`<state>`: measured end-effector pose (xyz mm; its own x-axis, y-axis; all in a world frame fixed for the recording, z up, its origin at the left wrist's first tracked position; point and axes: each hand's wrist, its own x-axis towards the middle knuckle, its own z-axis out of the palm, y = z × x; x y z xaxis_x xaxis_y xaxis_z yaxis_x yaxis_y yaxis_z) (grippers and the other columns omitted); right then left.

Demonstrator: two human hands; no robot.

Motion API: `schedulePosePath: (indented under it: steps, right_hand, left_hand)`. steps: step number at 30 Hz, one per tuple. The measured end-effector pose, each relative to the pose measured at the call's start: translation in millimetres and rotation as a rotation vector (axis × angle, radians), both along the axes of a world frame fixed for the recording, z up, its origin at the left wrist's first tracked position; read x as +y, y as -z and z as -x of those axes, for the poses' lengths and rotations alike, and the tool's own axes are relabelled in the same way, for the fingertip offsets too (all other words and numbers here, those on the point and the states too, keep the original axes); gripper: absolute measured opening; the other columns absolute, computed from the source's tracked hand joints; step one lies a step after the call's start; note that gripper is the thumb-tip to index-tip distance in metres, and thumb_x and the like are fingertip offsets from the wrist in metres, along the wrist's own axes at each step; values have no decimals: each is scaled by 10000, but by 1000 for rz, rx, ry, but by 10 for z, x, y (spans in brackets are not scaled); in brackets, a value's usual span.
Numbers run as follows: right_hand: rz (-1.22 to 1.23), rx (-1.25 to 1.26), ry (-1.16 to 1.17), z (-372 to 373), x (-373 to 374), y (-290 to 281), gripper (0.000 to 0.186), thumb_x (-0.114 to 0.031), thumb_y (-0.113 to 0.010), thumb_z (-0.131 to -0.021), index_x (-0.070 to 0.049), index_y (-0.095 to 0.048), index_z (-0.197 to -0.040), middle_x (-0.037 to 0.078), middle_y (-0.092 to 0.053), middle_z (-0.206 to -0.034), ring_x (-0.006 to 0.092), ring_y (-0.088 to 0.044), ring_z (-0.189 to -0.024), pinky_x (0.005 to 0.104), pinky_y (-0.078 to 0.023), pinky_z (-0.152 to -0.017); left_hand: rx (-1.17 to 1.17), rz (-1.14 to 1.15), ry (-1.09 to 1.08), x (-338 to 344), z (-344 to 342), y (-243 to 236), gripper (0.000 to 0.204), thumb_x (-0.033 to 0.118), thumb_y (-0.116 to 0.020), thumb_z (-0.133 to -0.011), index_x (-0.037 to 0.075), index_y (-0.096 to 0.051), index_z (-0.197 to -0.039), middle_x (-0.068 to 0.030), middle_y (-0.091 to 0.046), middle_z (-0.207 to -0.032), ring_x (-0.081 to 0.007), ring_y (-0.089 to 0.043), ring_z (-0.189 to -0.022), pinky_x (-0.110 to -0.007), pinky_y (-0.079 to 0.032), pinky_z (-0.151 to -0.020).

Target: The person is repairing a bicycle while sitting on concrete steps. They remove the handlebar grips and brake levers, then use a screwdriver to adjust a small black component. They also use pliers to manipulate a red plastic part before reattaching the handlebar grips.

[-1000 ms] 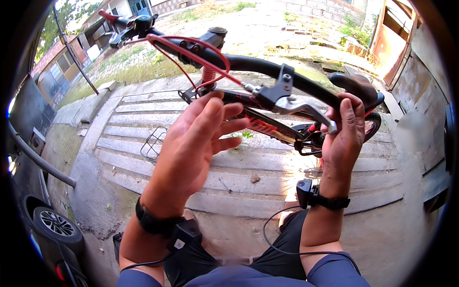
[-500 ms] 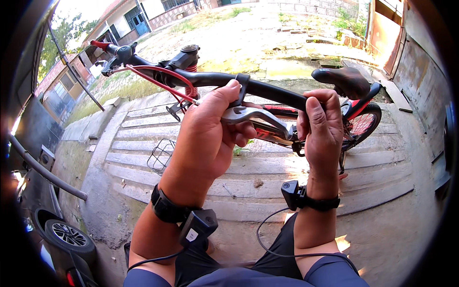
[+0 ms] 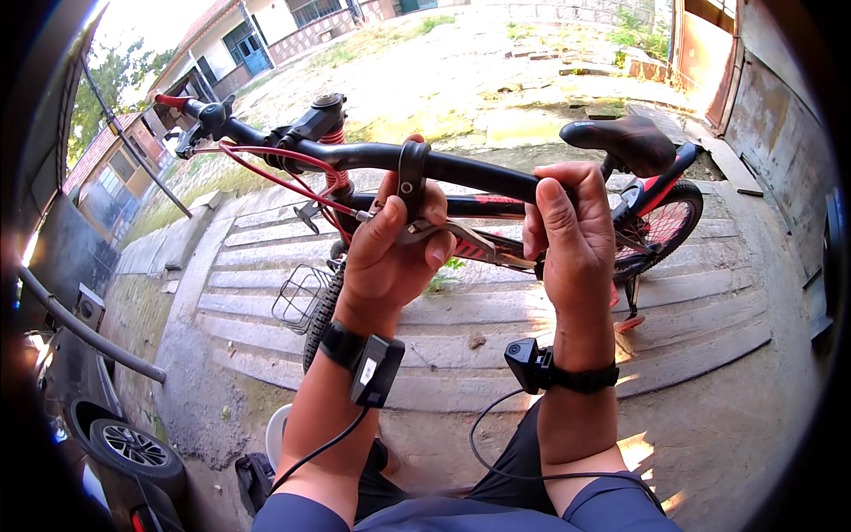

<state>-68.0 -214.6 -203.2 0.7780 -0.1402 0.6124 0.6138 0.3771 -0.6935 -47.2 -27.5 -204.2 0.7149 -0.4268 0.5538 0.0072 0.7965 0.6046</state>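
Observation:
A red and black bicycle stands in front of me, its black handlebar crossing from upper left toward my right hand. My left hand is closed around a silver brake lever and its black clamp, which encircles the bar. Its thumb lies by the joint where a red cable enters the lever. My right hand wraps the bare near end of the handlebar, thumb on top, hiding the tip. On the far end sit a red grip and another brake lever.
The black saddle and rear wheel are at right. A wire basket rests low by the front wheel. A curved pipe and a dark car stand at left. Slatted concrete paving lies below.
My left hand has changed its hold, its fingers now around the clamp. The clamp has turned and sits slightly farther from the bar's near end. My right hand keeps its grip.

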Motion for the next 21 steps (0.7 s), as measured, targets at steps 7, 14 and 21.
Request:
schedulePosePath:
  steps: [7, 14, 21]
  right_hand:
    - [69, -2, 88, 6, -16, 17, 143, -179, -593, -995, -59, -534, -1046, -32, -498, -711, 20, -441, -546, 180, -373, -487]
    - [161, -2, 120, 31, -110, 21, 143, -183, -533, -1024, -60, -522, -1095, -18, -480, -719, 39, -433, -555, 181, -365, -509]
    - [77, 29, 24, 89, -59, 12, 154, -183, -620, -982, -60, -544, -1034, -35, -518, -773, 8, -447, -624, 173, -369, -531]
  left_hand:
    - [181, 4, -133, -68, 162, -44, 256, 280, -503, -1023, 127, -516, -1227, -79, -563, -914, -190, -556, -663, -291, -466, -624]
    - [529, -1, -407, -350, 632, -412, 131, 245, -556, -1005, 123, -601, -1020, -50, -638, -825, -159, -560, -600, -271, -449, -547]
    - [410, -55, -494, -289, 735, -363, 191, 257, -536, -1016, 94, -589, -1099, -76, -651, -844, -165, -567, -556, -271, -467, -517]
